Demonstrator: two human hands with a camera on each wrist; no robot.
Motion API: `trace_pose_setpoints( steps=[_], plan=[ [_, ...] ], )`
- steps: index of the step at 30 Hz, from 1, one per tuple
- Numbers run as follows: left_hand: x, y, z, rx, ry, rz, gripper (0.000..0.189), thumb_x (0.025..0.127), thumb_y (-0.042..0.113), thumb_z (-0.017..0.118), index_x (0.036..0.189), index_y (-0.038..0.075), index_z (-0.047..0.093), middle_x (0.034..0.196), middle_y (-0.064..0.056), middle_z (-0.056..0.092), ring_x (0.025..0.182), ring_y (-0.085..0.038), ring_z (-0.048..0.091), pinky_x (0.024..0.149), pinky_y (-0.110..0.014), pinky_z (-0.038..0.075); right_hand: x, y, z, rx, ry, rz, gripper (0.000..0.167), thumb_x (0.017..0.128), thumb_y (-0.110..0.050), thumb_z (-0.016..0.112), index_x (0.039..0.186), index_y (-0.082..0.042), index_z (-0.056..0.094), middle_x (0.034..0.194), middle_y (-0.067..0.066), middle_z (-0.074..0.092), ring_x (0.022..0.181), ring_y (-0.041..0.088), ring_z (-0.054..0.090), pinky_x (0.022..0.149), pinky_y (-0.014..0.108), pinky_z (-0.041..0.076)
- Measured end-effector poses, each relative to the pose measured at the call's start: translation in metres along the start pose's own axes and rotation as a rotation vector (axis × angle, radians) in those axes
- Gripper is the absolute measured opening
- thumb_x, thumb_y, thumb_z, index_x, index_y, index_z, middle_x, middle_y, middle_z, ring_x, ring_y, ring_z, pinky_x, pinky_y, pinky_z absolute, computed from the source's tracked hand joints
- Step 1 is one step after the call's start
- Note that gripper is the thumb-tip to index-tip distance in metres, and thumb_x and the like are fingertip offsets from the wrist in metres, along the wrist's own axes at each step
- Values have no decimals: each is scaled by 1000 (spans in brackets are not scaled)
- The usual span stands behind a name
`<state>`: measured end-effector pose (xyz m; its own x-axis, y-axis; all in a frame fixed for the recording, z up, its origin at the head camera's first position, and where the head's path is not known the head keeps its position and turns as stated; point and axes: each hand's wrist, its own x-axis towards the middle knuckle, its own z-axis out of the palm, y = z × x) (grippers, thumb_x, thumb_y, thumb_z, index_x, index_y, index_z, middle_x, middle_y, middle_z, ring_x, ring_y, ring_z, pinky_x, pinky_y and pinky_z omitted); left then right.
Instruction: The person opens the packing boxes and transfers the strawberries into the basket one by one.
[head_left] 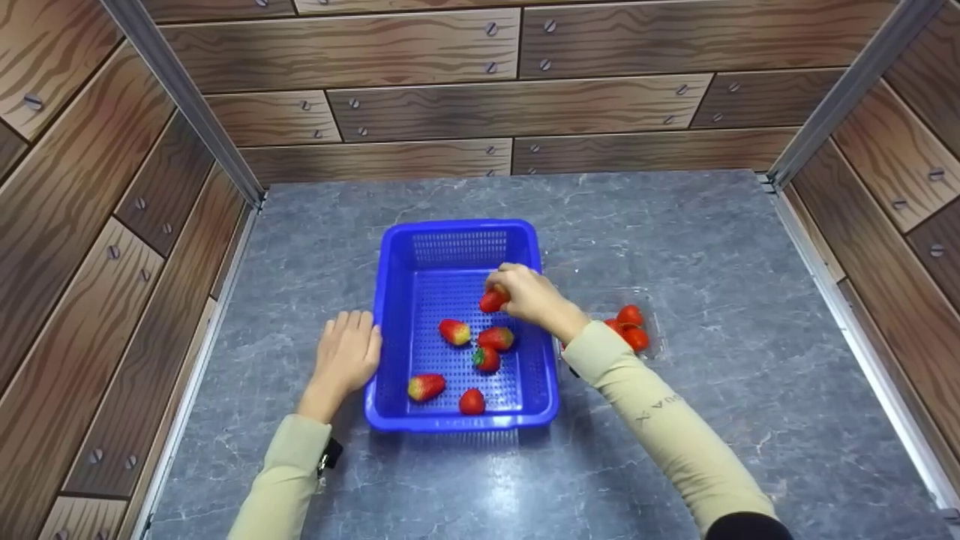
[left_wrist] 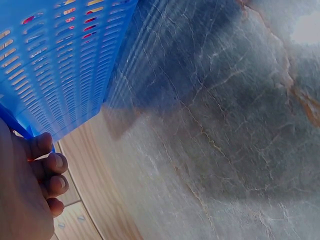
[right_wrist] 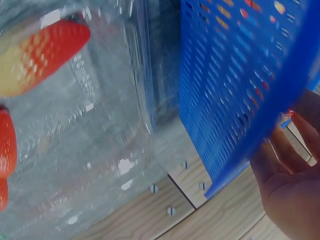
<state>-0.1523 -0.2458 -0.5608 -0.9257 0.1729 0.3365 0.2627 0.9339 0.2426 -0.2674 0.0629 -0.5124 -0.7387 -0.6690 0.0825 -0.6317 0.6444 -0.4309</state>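
A blue plastic basket (head_left: 461, 424) with slotted walls holds several strawberries (head_left: 426, 387) scattered over its floor. Inside it, toward the right wall, my right hand (head_left: 529, 296) pinches a strawberry (head_left: 493, 301) above the basket floor. The right wrist view shows this hand (right_wrist: 292, 175) reaching over the rim, its fingertips partly hidden. At the left side, my left hand (head_left: 349, 352) grips the basket's rim, the thumb against the edge. From the left wrist, the hand's curled fingers (left_wrist: 55, 162) appear right at the rim, outside the slotted wall.
Right of the basket lies a clear plastic tray (head_left: 656, 330) with several more red strawberries (head_left: 630, 315), partly hidden by the right forearm. The grey marbled tabletop (head_left: 712, 247) is enclosed by wood-patterned walls (head_left: 420, 45) at the back and both sides.
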Motion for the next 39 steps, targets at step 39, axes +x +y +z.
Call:
trace_pose_setpoints(
  steps=[39],
  plan=[
    [0, -2, 0, -10, -27, -15, 26, 100, 19, 38, 91, 0, 53, 85, -18, 53, 83, -40, 49, 75, -50, 37, 17, 3, 44, -181, -166, 21, 26, 82, 8, 66, 106, -3, 69, 101, 17, 64, 91, 35, 65, 78, 46, 55]
  ],
)
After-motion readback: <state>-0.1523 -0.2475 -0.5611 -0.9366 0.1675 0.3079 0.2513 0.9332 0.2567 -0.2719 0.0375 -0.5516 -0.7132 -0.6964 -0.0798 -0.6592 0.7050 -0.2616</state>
